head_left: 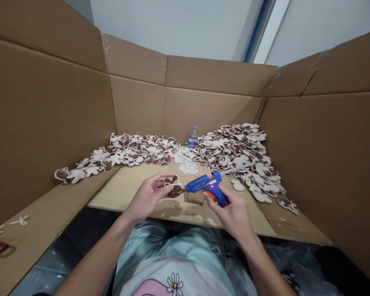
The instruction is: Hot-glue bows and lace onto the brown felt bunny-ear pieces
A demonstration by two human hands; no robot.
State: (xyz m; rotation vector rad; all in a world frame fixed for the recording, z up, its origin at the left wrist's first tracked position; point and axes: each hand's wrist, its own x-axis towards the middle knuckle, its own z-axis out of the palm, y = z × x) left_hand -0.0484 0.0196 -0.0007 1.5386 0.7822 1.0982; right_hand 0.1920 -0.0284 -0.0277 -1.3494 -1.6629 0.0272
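Right hand [231, 211] grips a blue glue gun [203, 185], its nozzle just beside a brown-and-cream felt bow [172, 186] pinched in the left hand [148, 198], both above the wooden table [131, 187]. Beyond the hands: heaped felt pieces [234, 148], white lace [185, 162], a water bottle [193, 137], and cardboard walls [203, 115] around the table.

Relative to the blue hot glue gun [206, 187], passage can be made over the wooden board [132, 189] on its left, but the way ahead is blocked by heaped felt pieces [234, 152] and what appears to be white lace [185, 162], with cardboard walls [49, 102] beyond.
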